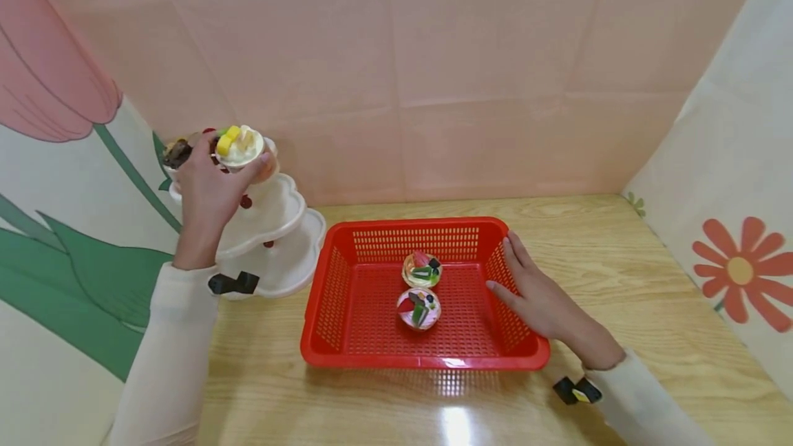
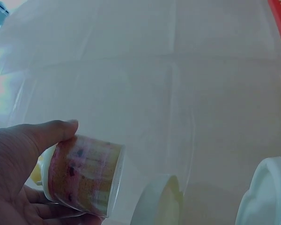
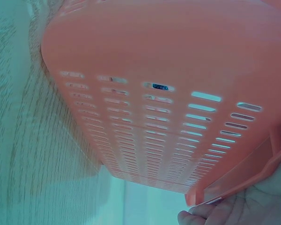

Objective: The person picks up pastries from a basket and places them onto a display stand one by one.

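Held dessert cup [image 2: 84,176] in curled left hand [image 1: 212,188], far left — seemed light, slick, soft-topped; suited gripping below cream [image 1: 245,150]; rested straight-fingered right hand [image 1: 539,301] on right rim of basket [image 1: 427,363].

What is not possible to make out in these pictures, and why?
- Left wrist view: topping of the clear layered dessert cup, mostly behind the left hand.
- Left wrist view: whole white scalloped stand, cut off by the edge.
- Right wrist view: small dark object behind the slotted red plastic basket; too little shows.
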The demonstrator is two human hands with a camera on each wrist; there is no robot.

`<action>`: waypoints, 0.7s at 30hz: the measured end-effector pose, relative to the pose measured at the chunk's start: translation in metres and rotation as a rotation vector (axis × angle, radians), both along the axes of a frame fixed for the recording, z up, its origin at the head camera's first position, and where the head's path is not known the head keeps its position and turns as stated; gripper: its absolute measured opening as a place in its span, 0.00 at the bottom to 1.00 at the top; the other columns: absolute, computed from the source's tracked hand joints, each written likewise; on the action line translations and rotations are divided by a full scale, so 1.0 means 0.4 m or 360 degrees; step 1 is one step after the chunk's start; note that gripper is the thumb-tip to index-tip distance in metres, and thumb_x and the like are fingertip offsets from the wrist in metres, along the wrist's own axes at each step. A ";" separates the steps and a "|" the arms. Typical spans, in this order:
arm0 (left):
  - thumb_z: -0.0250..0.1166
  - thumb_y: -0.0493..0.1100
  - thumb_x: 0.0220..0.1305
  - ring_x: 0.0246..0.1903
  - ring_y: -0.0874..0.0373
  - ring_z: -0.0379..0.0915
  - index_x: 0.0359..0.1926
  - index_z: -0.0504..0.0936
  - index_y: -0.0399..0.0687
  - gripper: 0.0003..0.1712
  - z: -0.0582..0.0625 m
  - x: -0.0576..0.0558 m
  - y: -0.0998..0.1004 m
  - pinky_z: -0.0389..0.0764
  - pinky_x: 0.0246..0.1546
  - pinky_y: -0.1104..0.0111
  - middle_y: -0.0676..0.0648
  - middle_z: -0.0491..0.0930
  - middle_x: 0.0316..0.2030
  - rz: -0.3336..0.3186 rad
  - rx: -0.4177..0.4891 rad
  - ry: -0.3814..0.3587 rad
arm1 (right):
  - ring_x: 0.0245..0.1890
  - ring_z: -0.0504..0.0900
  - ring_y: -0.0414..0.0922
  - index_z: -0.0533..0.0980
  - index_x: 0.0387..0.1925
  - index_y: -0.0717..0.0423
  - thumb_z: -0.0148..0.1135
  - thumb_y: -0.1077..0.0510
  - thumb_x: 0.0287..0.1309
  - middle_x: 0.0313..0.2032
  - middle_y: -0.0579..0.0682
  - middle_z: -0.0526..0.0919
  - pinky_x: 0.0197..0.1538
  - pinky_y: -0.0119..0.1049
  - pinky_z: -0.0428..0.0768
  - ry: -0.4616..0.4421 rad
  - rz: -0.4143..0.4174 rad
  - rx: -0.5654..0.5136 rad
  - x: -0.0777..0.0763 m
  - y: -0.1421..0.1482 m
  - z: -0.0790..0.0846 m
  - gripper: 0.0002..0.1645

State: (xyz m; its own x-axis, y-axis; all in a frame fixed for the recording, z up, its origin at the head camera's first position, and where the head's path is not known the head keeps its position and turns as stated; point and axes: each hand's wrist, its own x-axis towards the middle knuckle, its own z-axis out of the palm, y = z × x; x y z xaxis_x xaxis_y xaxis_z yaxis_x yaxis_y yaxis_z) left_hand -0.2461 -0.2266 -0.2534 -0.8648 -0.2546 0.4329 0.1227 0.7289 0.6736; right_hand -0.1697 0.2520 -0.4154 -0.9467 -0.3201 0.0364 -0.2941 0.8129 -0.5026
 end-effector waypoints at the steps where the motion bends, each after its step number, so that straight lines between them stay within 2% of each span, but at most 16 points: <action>1: 0.68 0.74 0.55 0.47 0.45 0.79 0.72 0.65 0.47 0.53 0.000 -0.004 -0.001 0.82 0.32 0.71 0.44 0.74 0.63 0.0015 -0.0012 0.0011 | 0.74 0.51 0.72 0.35 0.79 0.64 0.52 0.37 0.73 0.79 0.62 0.30 0.58 0.66 0.73 0.0000 0.0001 -0.0001 -0.001 0.000 -0.001 0.55; 2: 0.68 0.73 0.55 0.51 0.46 0.77 0.72 0.65 0.47 0.53 0.001 -0.007 -0.002 0.82 0.40 0.68 0.43 0.74 0.64 0.0029 -0.0021 0.0021 | 0.74 0.51 0.72 0.35 0.79 0.64 0.51 0.37 0.74 0.80 0.62 0.29 0.59 0.66 0.73 -0.0003 -0.0001 0.0001 -0.001 0.000 -0.002 0.55; 4: 0.68 0.72 0.56 0.58 0.45 0.74 0.71 0.66 0.45 0.52 0.001 -0.015 -0.003 0.77 0.55 0.57 0.42 0.74 0.64 0.0052 -0.0044 0.0042 | 0.74 0.51 0.71 0.35 0.79 0.64 0.52 0.37 0.74 0.80 0.61 0.29 0.58 0.65 0.73 -0.0004 -0.0005 0.0002 -0.002 0.000 -0.003 0.55; 5: 0.69 0.71 0.56 0.59 0.44 0.73 0.71 0.66 0.44 0.52 0.002 -0.018 -0.004 0.73 0.60 0.51 0.42 0.74 0.64 0.0059 -0.0043 0.0048 | 0.74 0.51 0.71 0.35 0.79 0.64 0.52 0.38 0.74 0.80 0.61 0.29 0.58 0.65 0.73 -0.0004 -0.0007 0.0004 -0.002 -0.001 -0.003 0.55; 7: 0.70 0.70 0.56 0.64 0.44 0.69 0.71 0.67 0.43 0.52 0.001 -0.026 -0.007 0.65 0.66 0.46 0.41 0.74 0.65 0.0080 -0.0050 0.0060 | 0.74 0.51 0.71 0.35 0.79 0.63 0.52 0.37 0.74 0.80 0.61 0.29 0.58 0.65 0.74 -0.0003 -0.0009 0.0009 -0.001 -0.001 -0.002 0.55; 11: 0.70 0.69 0.57 0.66 0.44 0.68 0.73 0.63 0.44 0.54 -0.002 -0.042 -0.011 0.64 0.68 0.46 0.40 0.72 0.67 0.0112 -0.0054 0.0044 | 0.74 0.52 0.71 0.35 0.79 0.64 0.52 0.38 0.74 0.80 0.61 0.30 0.58 0.65 0.74 0.0001 -0.0009 0.0007 0.000 0.000 -0.003 0.55; 15: 0.71 0.68 0.57 0.67 0.45 0.68 0.77 0.56 0.49 0.56 -0.005 -0.051 -0.011 0.63 0.70 0.47 0.40 0.70 0.69 0.0124 -0.0036 0.0030 | 0.74 0.51 0.71 0.35 0.79 0.63 0.52 0.39 0.74 0.80 0.61 0.29 0.59 0.66 0.72 0.0000 -0.0012 0.0002 -0.002 0.003 -0.006 0.54; 21: 0.71 0.67 0.58 0.61 0.44 0.74 0.77 0.54 0.53 0.56 -0.014 -0.065 -0.007 0.73 0.65 0.53 0.38 0.75 0.64 0.0157 -0.0071 0.0085 | 0.74 0.50 0.71 0.35 0.79 0.63 0.52 0.39 0.74 0.80 0.61 0.30 0.59 0.65 0.72 0.0000 -0.0012 -0.0006 -0.003 0.004 -0.009 0.54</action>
State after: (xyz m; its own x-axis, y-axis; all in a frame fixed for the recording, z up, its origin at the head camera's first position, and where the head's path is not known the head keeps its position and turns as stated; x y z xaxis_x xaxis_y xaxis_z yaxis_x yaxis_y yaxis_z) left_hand -0.2719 -0.2296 -0.2590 -0.8120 -0.3163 0.4906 0.0839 0.7684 0.6344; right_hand -0.1711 0.2538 -0.4189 -0.9490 -0.3130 0.0375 -0.2882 0.8133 -0.5055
